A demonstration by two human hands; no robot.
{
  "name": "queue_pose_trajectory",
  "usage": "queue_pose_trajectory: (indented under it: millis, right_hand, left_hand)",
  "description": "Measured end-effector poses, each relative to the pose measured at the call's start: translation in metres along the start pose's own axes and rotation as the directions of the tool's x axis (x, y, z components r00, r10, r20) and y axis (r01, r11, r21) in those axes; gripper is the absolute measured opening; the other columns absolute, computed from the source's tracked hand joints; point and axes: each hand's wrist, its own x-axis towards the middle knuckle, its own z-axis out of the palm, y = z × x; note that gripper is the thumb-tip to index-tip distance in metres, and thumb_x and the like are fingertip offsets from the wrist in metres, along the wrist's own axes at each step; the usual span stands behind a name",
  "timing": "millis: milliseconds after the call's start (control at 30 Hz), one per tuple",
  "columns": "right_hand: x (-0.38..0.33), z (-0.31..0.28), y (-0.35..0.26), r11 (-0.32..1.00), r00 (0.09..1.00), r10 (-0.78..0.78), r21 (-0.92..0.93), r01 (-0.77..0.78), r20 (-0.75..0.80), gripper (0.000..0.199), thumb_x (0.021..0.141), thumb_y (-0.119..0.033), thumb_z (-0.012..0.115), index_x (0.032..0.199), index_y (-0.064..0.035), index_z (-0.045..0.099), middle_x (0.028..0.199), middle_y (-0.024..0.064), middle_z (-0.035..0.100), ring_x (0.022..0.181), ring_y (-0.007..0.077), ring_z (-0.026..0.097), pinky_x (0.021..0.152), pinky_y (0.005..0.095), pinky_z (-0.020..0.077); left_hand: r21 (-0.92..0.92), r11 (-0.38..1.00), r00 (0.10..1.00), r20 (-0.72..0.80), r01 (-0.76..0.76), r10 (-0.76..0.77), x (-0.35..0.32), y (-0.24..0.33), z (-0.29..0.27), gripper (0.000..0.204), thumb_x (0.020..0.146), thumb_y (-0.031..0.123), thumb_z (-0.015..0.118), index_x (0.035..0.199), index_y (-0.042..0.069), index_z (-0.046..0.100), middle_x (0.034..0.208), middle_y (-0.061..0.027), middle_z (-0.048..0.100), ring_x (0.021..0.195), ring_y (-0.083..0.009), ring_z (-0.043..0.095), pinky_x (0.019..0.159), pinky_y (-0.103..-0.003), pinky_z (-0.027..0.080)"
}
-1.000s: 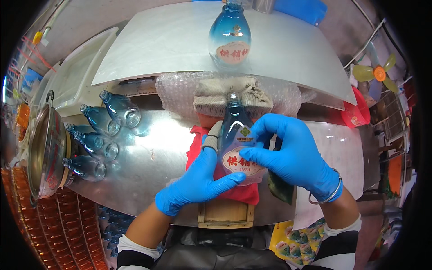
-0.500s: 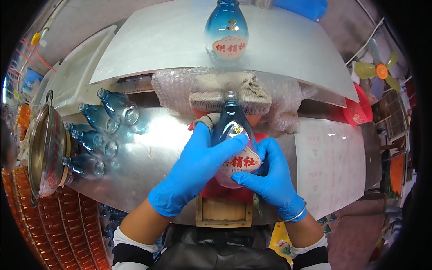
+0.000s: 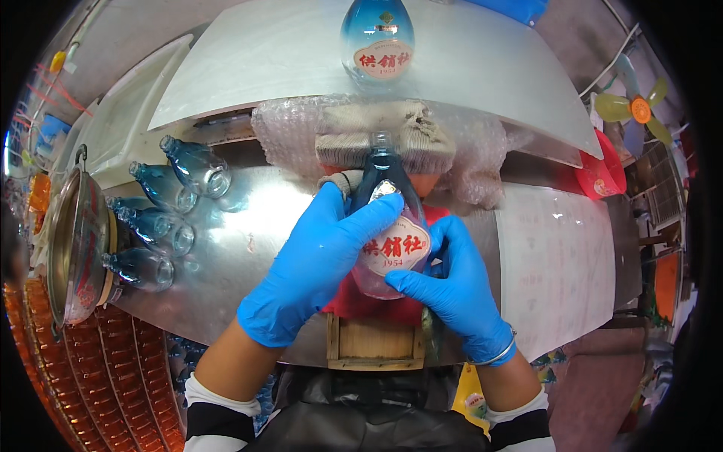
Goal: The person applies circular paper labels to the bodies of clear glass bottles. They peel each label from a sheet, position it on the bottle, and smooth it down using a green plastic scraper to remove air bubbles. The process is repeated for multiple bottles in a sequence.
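Both my hands are on the blue bottle [image 3: 407,217], at the centre of my workspace. Its neck points to 12 o'clock, its base to 6. Colour runs from dark blue at the shoulder to a pinkish tint below; a pale label [image 3: 395,252] with red print faces me.

Left hand [image 3: 312,245], blue glove: closed around the bottle from 9 o'clock, thumb laid across the front just above the label. Fingers behind the glass are hidden. Right hand [image 3: 456,282], blue glove: narrow hold from about 4 o'clock, thumb at the label's lower edge, forefinger bent against the side. Pressure of either grip: cannot tell.

Surroundings, clock taken from the bottle. 12 o'clock: folded grey cloth [image 3: 350,153] behind the neck, bubble wrap [image 3: 285,143] about it; farther off, a second bottle [image 3: 380,49] on a white board [image 3: 248,71], its top cut by the frame. 6 o'clock: red cloth [image 3: 340,300] beneath, then a wooden block [image 3: 376,340]. 9 o'clock: five clear-blue bottles [image 3: 154,228] grouped on the steel table [image 3: 226,264], with a metal basin [image 3: 77,256] beyond. 3 o'clock: white sheet [image 3: 557,271]. 2 o'clock, well apart: a fan [image 3: 639,110].
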Motion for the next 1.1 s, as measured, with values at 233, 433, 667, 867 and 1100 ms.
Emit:
queue_pose_trajectory:
  millis: [233, 433, 667, 867, 1100]
  right_hand:
    - [0.002, 0.0, -0.001, 0.997, 1.0, -0.003, 0.083, 0.002, 0.004, 0.044, 0.064, -0.02, 0.082, 0.084, -0.009, 0.043, 0.078, -0.0023, 0.041, 0.068, 0.0075, 0.04, 0.061, 0.0221, 0.0388]
    - [-0.003, -0.011, 0.0, 0.927, 0.991, 0.104, 0.353, -0.128, 0.086, 0.02, 0.08, -0.011, 0.067, 0.09, -0.0082, 0.05, 0.078, -0.0021, 0.05, 0.071, 0.006, 0.049, 0.064, 0.0195, 0.0436]
    - [-0.008, -0.001, 0.011, 0.957, 1.0, -0.03, 0.288, 0.03, -0.005, 0.026, 0.076, -0.009, 0.072, 0.087, -0.0075, 0.048, 0.081, -0.002, 0.05, 0.073, 0.0065, 0.049, 0.07, 0.021, 0.0442]
    - [-0.008, 0.0, 0.011, 0.94, 1.0, 0.014, 0.342, -0.006, -0.021, 0.026, 0.075, -0.007, 0.073, 0.086, -0.0069, 0.05, 0.082, -0.0019, 0.05, 0.076, 0.0065, 0.049, 0.071, 0.0212, 0.0443]
    - [-0.007, -0.001, 0.015, 0.954, 0.999, -0.037, 0.297, 0.038, -0.009, 0.023, 0.076, -0.009, 0.072, 0.087, -0.0069, 0.051, 0.08, -0.0014, 0.051, 0.074, 0.0063, 0.05, 0.068, 0.0205, 0.0441]
  left_hand:
    - [0.075, 0.996, 0.998, 0.03, -0.051, 0.049, 0.004, -0.007, -0.007, 0.053, 0.086, 0.028, 0.061, 0.121, -0.006, 0.04, 0.112, -0.0169, 0.053, 0.103, -0.02, 0.054, 0.089, -0.031, 0.045]
    - [0.104, 0.947, 0.914, 0.31, -0.305, 0.26, -0.013, -0.042, -0.04, 0.078, 0.084, 0.025, 0.061, 0.14, -0.004, 0.016, 0.139, -0.0176, 0.031, 0.128, -0.0241, 0.031, 0.107, -0.034, 0.024]
    - [0.166, 0.936, 0.928, 0.267, -0.31, 0.26, -0.013, -0.057, -0.041, 0.081, 0.082, 0.022, 0.063, 0.142, -0.002, 0.013, 0.141, -0.0172, 0.029, 0.13, -0.024, 0.028, 0.108, -0.034, 0.022]
    - [0.149, 0.923, 0.911, 0.279, -0.354, 0.305, -0.015, -0.059, -0.041, 0.081, 0.082, 0.019, 0.064, 0.141, -0.002, 0.014, 0.14, -0.0164, 0.03, 0.129, -0.0226, 0.03, 0.107, -0.033, 0.023]
    - [0.084, 0.934, 0.905, 0.292, -0.347, 0.31, -0.018, -0.057, -0.04, 0.079, 0.082, 0.019, 0.063, 0.141, -0.002, 0.016, 0.14, -0.0142, 0.031, 0.129, -0.0217, 0.031, 0.107, -0.033, 0.023]
